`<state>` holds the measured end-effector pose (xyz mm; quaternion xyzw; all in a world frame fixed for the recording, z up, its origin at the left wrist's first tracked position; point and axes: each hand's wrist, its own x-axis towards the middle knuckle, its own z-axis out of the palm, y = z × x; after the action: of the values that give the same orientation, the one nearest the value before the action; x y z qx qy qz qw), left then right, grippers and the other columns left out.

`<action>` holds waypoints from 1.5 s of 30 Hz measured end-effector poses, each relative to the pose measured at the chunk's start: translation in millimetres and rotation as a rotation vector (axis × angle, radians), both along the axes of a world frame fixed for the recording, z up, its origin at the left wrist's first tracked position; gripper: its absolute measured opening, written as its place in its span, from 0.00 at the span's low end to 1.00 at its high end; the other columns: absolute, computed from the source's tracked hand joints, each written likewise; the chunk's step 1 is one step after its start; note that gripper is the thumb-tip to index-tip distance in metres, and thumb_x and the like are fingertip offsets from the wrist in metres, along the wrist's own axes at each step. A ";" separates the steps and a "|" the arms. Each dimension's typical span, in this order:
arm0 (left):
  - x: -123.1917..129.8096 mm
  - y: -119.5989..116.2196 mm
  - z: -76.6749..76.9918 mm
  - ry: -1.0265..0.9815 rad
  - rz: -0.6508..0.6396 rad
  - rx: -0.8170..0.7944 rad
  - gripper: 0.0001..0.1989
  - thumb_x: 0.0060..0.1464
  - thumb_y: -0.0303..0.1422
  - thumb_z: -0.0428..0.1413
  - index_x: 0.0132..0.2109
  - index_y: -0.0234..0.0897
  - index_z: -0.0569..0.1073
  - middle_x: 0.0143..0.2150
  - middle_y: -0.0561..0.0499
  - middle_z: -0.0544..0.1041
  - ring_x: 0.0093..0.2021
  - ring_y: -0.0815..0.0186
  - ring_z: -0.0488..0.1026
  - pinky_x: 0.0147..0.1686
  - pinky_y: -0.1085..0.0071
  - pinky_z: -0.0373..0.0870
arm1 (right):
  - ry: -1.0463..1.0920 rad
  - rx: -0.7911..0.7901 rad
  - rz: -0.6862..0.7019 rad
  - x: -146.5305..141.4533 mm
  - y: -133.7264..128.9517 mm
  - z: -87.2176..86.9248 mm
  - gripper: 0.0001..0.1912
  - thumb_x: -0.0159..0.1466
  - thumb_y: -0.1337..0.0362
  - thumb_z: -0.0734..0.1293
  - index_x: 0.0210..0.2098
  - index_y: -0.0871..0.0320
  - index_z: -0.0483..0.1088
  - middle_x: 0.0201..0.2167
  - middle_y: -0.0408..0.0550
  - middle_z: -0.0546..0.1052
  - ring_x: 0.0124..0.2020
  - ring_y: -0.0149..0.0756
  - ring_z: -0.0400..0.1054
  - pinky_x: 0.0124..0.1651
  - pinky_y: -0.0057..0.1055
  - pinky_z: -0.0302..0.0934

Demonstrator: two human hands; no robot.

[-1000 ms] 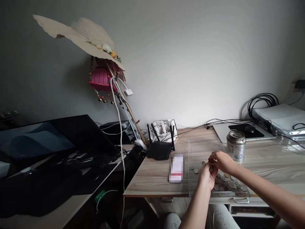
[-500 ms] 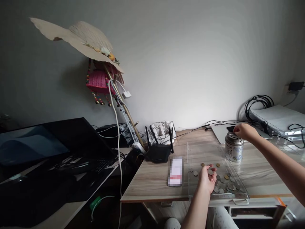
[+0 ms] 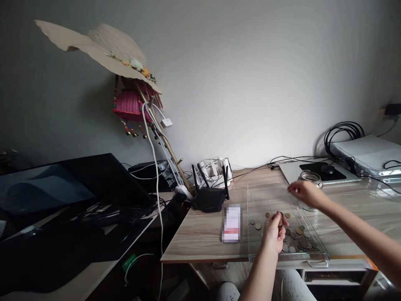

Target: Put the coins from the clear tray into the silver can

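My left hand (image 3: 275, 234) is over a clear plastic tray (image 3: 266, 195), its fingers curled around coins, one dark coin (image 3: 280, 215) showing at the thumb. Several silver and gold coins (image 3: 303, 243) lie in the tray, mostly toward its near right part. My right hand (image 3: 303, 193) is above the tray's right edge, in front of a round tin (image 3: 310, 178) with a slotted lid. Its fingers are pressed together, and what they hold, if anything, is too small to make out. The hand covers much of the tin.
Left of the tray lie a blurred phone (image 3: 231, 223) and a black router (image 3: 209, 200). A laptop (image 3: 75, 184) stands at the left. A mouse (image 3: 327, 169) rests on a black pad behind the tin. A straw hat (image 3: 119, 50) hangs above a pink bag (image 3: 129, 103).
My right hand has moved from the tin's lid left and toward the tray. My left thumb has shifted over the coins in that hand. The view has shifted slightly.
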<state>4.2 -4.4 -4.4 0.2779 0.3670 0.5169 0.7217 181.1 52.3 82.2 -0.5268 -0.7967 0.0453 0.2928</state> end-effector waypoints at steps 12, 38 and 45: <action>-9.5 6.4 5.0 -0.175 0.031 -0.292 0.08 0.52 0.32 0.48 0.34 0.31 0.67 0.19 0.53 0.65 0.13 0.79 0.56 0.12 0.82 0.45 | 0.274 -0.083 0.117 -22.1 -13.4 -21.8 0.14 0.58 0.54 0.60 0.30 0.54 0.74 0.28 0.45 0.77 0.28 0.37 0.68 0.31 0.31 0.61; -3.9 3.7 10.3 -0.116 0.016 -0.011 0.09 0.50 0.30 0.55 0.38 0.27 0.70 0.33 0.41 0.77 0.27 0.69 0.74 0.20 0.81 0.65 | 0.064 -0.093 0.184 -24.6 -21.4 -7.8 0.15 0.59 0.57 0.59 0.40 0.52 0.72 0.34 0.46 0.76 0.30 0.35 0.68 0.31 0.28 0.60; -12.3 14.5 20.7 -0.225 -0.062 -0.176 0.09 0.51 0.28 0.52 0.39 0.25 0.69 0.33 0.42 0.76 0.34 0.65 0.75 0.29 0.78 0.70 | 0.182 -0.123 0.238 -56.4 -28.3 -27.6 0.11 0.52 0.70 0.61 0.30 0.53 0.74 0.28 0.45 0.76 0.29 0.36 0.68 0.33 0.31 0.62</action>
<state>-8.1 10.1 16.2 0.1650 0.3187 0.4879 0.7957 124.7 24.0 54.7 -0.4393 -0.8193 0.1761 0.3236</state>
